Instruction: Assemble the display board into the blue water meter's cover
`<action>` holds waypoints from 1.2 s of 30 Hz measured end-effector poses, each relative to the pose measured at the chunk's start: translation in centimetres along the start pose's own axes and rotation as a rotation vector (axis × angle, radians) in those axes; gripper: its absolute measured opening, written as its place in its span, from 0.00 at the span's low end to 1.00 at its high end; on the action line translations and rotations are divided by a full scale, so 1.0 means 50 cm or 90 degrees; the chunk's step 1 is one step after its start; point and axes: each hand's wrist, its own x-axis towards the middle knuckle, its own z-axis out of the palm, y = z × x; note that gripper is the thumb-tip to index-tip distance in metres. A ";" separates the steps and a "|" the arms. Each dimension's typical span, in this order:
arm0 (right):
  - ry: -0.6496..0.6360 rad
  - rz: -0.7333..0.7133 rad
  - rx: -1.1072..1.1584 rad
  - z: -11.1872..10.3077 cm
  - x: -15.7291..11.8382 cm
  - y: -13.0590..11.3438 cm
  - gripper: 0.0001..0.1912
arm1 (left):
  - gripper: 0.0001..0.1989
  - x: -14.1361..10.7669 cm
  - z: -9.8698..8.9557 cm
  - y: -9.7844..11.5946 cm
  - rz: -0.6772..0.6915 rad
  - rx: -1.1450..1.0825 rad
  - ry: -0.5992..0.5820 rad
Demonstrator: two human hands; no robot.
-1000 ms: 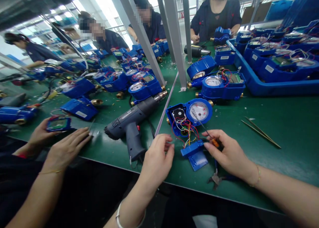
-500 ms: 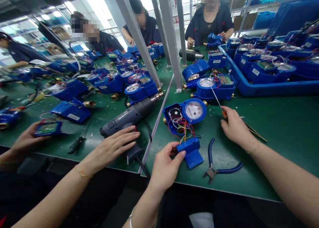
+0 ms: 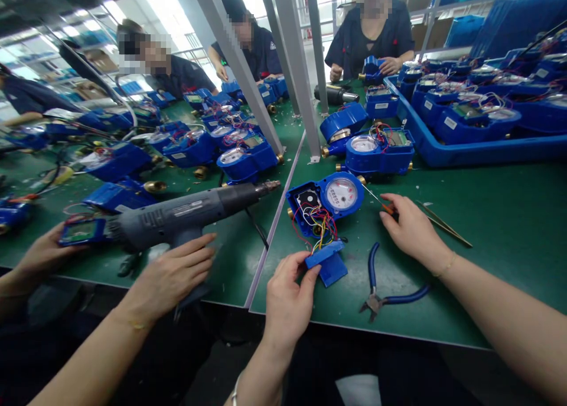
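Note:
On the green bench, an opened blue water meter (image 3: 342,194) shows its round dial, with a bundle of coloured wires (image 3: 322,221) coming out of its housing. Those wires run to a blue plastic cover (image 3: 333,270), pinched between the thumb and fingers of my left hand (image 3: 292,299). My right hand (image 3: 410,226) grips a screwdriver (image 3: 386,206) by its orange handle. Its thin shaft points up and left toward the brass fitting (image 3: 362,180) at the meter's right side. Blue-handled cutting pliers (image 3: 374,299) lie spread apart between my hands.
At left, a co-worker's hand (image 3: 177,270) holds a heat gun (image 3: 195,208); their other hand holds a blue part with a circuit board (image 3: 82,231). Tweezers (image 3: 445,224) lie at right. A blue tray (image 3: 482,152) of meters stands behind, and metal posts (image 3: 295,69) rise mid-bench.
The screwdriver has come down from the rear meter's dial toward the nearer meter's side. My left hand has shifted slightly left with the cover. The co-worker has lifted the heat gun leftward.

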 end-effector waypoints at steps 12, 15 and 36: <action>-0.030 -0.057 -0.060 -0.009 -0.008 -0.029 0.16 | 0.12 0.012 0.007 -0.004 -0.002 0.027 -0.029; -0.042 -0.014 -0.110 0.002 -0.004 0.002 0.18 | 0.17 0.014 0.005 0.007 -0.005 0.035 -0.050; -0.291 -0.148 0.172 -0.084 -0.019 -0.100 0.09 | 0.12 0.017 0.047 0.027 0.203 0.145 0.093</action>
